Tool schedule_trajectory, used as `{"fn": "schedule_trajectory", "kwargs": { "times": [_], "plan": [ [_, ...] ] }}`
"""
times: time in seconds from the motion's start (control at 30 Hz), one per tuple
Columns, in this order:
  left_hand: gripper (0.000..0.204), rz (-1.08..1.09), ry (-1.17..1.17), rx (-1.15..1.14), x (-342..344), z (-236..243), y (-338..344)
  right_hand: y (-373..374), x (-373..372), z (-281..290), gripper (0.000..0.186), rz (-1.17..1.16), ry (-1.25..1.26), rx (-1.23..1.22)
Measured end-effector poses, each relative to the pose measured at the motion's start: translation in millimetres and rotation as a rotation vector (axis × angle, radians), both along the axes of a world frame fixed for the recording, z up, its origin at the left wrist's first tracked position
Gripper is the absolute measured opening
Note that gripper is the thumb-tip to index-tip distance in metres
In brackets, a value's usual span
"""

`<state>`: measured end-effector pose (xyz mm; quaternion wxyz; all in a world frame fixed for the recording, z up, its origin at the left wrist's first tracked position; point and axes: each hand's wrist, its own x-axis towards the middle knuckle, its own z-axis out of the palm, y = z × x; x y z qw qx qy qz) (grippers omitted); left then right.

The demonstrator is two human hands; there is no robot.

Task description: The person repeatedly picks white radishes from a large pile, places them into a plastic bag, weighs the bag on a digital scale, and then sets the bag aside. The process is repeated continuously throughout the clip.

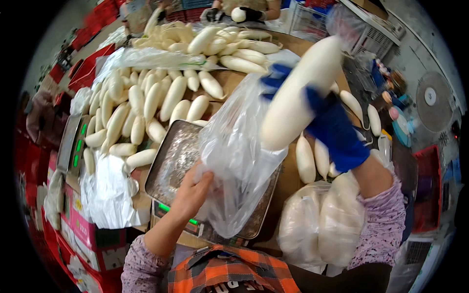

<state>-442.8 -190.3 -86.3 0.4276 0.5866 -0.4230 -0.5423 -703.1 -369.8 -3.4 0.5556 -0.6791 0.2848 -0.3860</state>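
My bare left hand (193, 193) is closed on a clear plastic bag (233, 171), which hangs over a metal scale pan (168, 151). My right hand (337, 129), in a blue glove, grips a large white radish (303, 93) and is slightly blurred. The radish is held up at a slant, its lower end against the bag's open side; whether it is inside the bag's mouth I cannot make out. Green lit displays (164, 207) show below the pan. Bagged radishes (320, 224) lie near me, below my right forearm.
Loose radishes (132, 107) cover the table's left side, with another heap (210, 44) at the far end. A stack of plastic bags (110, 195) lies at left, near a second scale (71, 144). Two people work across the table, one holding a radish (238, 14). A fan (432, 95) stands at right.
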Motion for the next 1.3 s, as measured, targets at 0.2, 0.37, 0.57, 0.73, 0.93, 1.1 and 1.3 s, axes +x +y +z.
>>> {"fn": "schedule_trajectory", "kwargs": {
  "times": [0.2, 0.37, 0.57, 0.73, 0.93, 1.1, 1.3],
  "plan": [
    [0.027, 0.352, 0.411, 0.058, 26, 18, 23, 95, 85, -28, 0.061, 0.286, 0.603, -0.257],
    [0.04, 0.629, 0.109, 0.041, 49, 31, 40, 92, 85, -70, 0.058, 0.304, 0.664, -0.345],
    [0.042, 0.585, 0.134, -0.098, 61, 17, 38, -19, -27, -82, 0.028, -0.255, 0.499, 0.052],
    [0.04, 0.554, 0.109, -0.102, 46, 26, 24, 17, -139, -145, 0.078, -0.326, 1.215, -0.475],
    [0.03, 0.531, -0.229, -0.172, 53, 0, 36, 40, -67, -124, 0.124, -0.079, 1.487, -0.112],
    [0.026, 0.578, -0.022, -0.101, 60, 14, 47, 11, -77, -132, 0.104, -0.119, 1.073, 0.139],
    [0.028, 0.437, -0.023, -0.1, 47, 34, 28, 49, 7, -11, 0.088, 0.069, 0.198, 0.183]
  ]
}}
